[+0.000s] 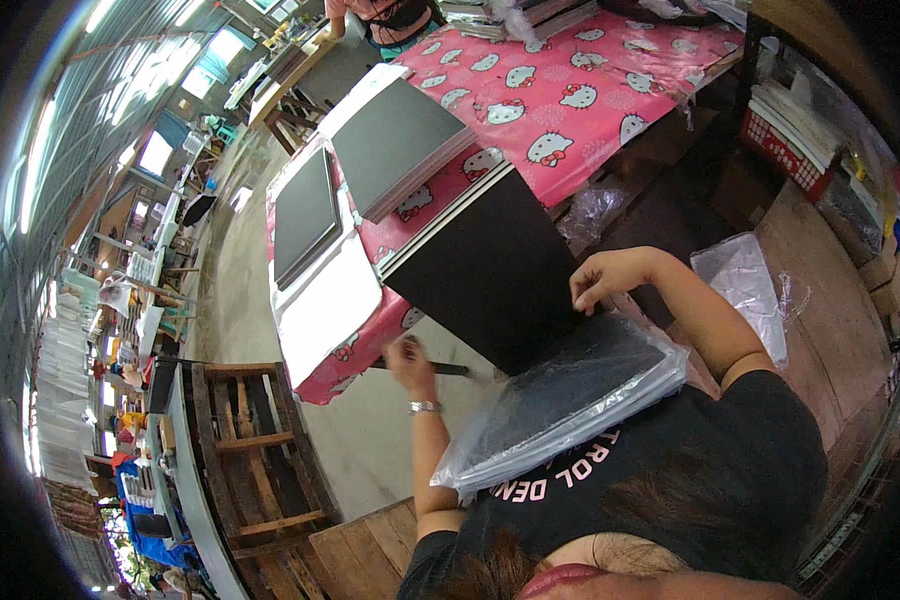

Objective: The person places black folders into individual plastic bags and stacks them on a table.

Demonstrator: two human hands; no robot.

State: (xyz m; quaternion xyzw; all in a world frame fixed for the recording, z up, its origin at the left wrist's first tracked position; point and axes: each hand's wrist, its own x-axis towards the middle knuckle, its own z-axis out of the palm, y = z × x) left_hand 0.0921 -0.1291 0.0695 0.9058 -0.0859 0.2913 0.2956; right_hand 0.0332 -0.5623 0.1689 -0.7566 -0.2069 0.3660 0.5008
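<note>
A stack of black boards with pale edges (pixel 500 260) lies tilted at the near side of the table, reaching out past its edge toward me. Close against my body are clear plastic sleeves (pixel 570 400), overlapping the boards' near end. My right hand (pixel 610 278) is closed in a pinch at the boards' right corner, by the sleeves; whatever lies between its fingers is too small to make out. To the left of the boards, beside the table's near edge, my left hand (pixel 408 362) has curled fingers, partly blurred, and its grip is unclear.
A pink patterned cloth covers the table (pixel 570 150), with a grey board stack (pixel 395 145) and a dark panel (pixel 307 217) on white sheets. A wooden pallet (pixel 255 440) stands left. A red basket (pixel 785 140) and plastic sheeting (pixel 745 285) are right. Another person (pixel 380 25) stands beyond.
</note>
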